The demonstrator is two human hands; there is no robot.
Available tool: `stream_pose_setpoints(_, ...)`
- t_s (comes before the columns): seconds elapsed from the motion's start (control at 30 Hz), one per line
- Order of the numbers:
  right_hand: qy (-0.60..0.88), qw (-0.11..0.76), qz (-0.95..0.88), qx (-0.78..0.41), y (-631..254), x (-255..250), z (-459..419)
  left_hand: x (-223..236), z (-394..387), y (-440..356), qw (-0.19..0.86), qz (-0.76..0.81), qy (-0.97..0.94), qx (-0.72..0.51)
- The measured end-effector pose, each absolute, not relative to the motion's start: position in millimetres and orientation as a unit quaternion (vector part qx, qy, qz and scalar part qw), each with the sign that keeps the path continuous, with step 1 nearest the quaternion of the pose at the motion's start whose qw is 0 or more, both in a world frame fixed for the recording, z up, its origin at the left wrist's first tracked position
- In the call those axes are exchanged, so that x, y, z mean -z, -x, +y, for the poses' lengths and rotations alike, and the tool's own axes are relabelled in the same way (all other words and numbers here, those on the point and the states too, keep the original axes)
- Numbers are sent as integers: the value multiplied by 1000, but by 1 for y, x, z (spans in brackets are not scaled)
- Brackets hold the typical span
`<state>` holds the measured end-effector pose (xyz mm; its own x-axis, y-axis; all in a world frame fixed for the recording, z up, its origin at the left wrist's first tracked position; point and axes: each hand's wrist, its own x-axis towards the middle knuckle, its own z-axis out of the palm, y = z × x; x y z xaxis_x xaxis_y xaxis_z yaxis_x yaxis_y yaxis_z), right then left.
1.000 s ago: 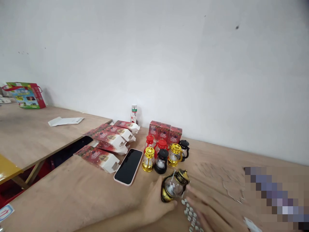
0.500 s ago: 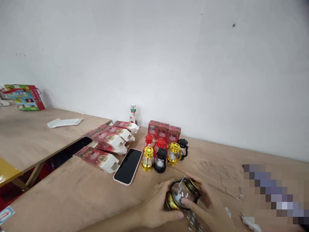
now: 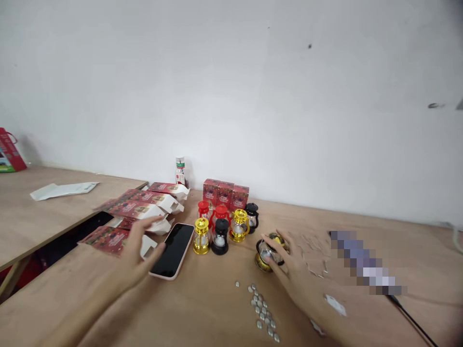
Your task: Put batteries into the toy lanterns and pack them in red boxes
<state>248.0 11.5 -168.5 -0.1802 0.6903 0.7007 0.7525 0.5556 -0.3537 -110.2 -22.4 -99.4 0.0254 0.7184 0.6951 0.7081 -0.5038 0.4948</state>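
Note:
My right hand (image 3: 294,272) is wrapped round a small bronze-and-black lantern (image 3: 263,262) with a clear body, tilted at the table top. Its thumb and fingers cover part of the clear section. My left hand (image 3: 139,250) holds nothing, fingers apart, over the front flattened red box (image 3: 106,239) and beside the phone (image 3: 172,253). Small lanterns in gold (image 3: 201,236), black (image 3: 220,237) and red (image 3: 203,207) stand grouped between the hands. Several silver button cells (image 3: 259,304) lie loose in front of the bronze lantern.
Three upright red boxes (image 3: 225,193) stand behind the lanterns, with a small bottle (image 3: 180,172) near the wall. Thin bent wires (image 3: 311,253) lie right of my right hand, near a pixelated long object (image 3: 365,262) with a black cable. A gap (image 3: 85,236) separates two tables.
My left hand has let go of the bronze lantern and moved left towards the boxes. The right hand keeps the lantern, now farther from me. The view has turned right.

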Motion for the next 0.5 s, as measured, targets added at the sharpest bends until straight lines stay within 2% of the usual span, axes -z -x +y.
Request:
stream_pose_setpoints(0.13,464,443,-765,59,-245,155,3,71,-2,167,-144,560,-761,-292)
stream_pose_setpoints(0.2,453,456,-761,86,-243,146,-2,66,6,186,-184,562,-772,-233)
stream_pose_setpoints(0.4,404,485,-760,151,-238,131,-15,64,16,198,-196,590,-772,-133)
stream_pose_setpoints(0.5,387,491,-761,173,-236,130,-18,60,20,196,-186,570,-791,-123)
